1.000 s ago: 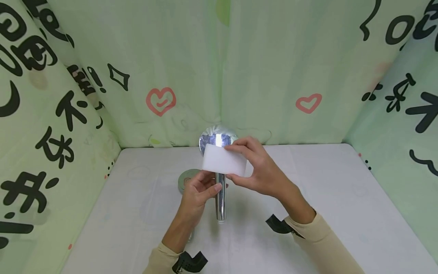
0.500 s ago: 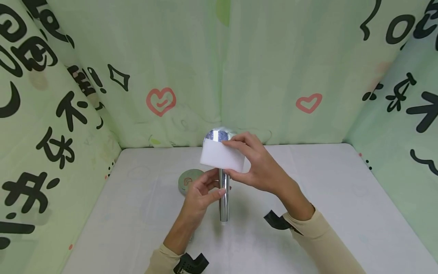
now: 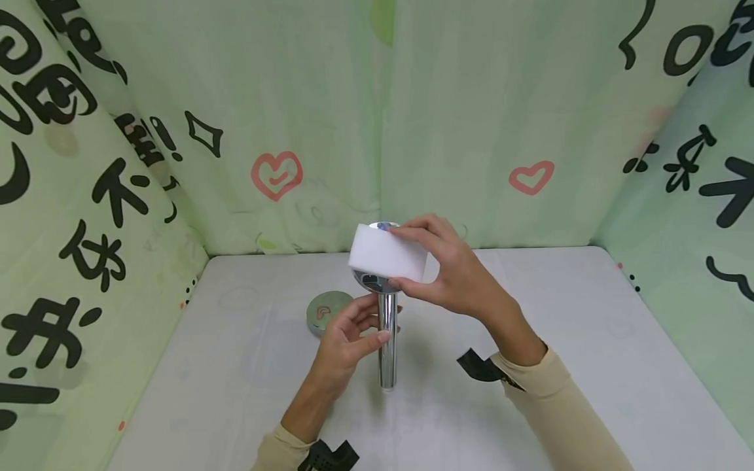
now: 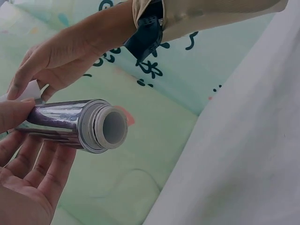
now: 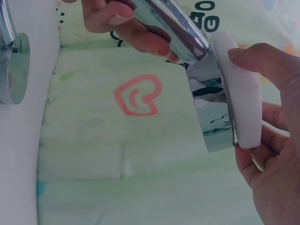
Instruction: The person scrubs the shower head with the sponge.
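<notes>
My left hand (image 3: 346, 343) grips a chrome handheld shower head (image 3: 387, 347) by its handle, which points down toward me. In the left wrist view the hollow threaded white end of the handle (image 4: 108, 127) faces the camera. My right hand (image 3: 459, 278) pinches a white sponge block (image 3: 385, 252) between thumb and fingers. The sponge lies flat against the round face of the shower head, hiding most of it, as the right wrist view shows from the side, with the chrome back (image 5: 211, 108) turned to the camera.
A second chrome shower head (image 3: 327, 309) lies on the white table (image 3: 530, 340) behind my left hand, its round part reflecting green. Green printed curtains (image 3: 459, 131) enclose the table at the back and both sides.
The shower head has shifted slightly right and its handle end lower. The sponge has risen across its face, so the lower chrome rim now shows beneath it.
</notes>
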A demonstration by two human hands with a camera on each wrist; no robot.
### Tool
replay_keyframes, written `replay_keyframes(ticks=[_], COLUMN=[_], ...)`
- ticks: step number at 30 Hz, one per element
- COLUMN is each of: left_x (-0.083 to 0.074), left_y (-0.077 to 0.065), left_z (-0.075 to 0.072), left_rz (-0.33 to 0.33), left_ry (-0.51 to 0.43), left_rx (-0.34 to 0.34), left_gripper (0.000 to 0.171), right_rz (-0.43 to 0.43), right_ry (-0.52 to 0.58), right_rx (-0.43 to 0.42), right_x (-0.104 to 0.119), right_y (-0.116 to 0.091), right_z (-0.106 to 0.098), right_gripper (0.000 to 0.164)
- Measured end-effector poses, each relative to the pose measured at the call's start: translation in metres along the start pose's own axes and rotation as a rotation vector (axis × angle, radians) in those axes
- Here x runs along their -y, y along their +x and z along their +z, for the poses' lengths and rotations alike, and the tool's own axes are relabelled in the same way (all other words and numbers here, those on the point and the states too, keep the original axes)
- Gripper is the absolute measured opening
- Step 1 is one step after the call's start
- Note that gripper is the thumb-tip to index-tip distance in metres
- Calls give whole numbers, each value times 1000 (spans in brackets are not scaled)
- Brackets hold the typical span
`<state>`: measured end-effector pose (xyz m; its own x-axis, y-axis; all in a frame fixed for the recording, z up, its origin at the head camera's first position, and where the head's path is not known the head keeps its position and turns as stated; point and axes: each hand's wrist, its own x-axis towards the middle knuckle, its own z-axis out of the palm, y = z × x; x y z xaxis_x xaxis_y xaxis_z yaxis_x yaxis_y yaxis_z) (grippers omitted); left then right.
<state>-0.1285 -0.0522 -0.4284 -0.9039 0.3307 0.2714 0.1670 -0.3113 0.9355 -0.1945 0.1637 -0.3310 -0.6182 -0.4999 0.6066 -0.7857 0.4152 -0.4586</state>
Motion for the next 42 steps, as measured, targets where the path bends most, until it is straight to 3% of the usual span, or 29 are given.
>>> replay_keyframes(ticks=[12, 18, 39, 42], left_x=[-2, -2, -6, -5], left_y=[-1, 1, 5, 5], left_z=[1, 1, 1, 3], left_rz=[5, -6, -48, -52], left_ry=[18, 24, 104, 114], left_rx=[11, 1, -118, -108], left_gripper=[52, 51, 52, 51], right_rz=[54, 60, -131, -146], right_ry=[108, 103, 11, -9], right_rx=[-9, -4, 96, 80], right_x=[-12, -10, 1, 1], right_y=[3, -2, -14, -12], right_z=[-11, -8, 8, 10], right_gripper=[65, 64, 64, 64])
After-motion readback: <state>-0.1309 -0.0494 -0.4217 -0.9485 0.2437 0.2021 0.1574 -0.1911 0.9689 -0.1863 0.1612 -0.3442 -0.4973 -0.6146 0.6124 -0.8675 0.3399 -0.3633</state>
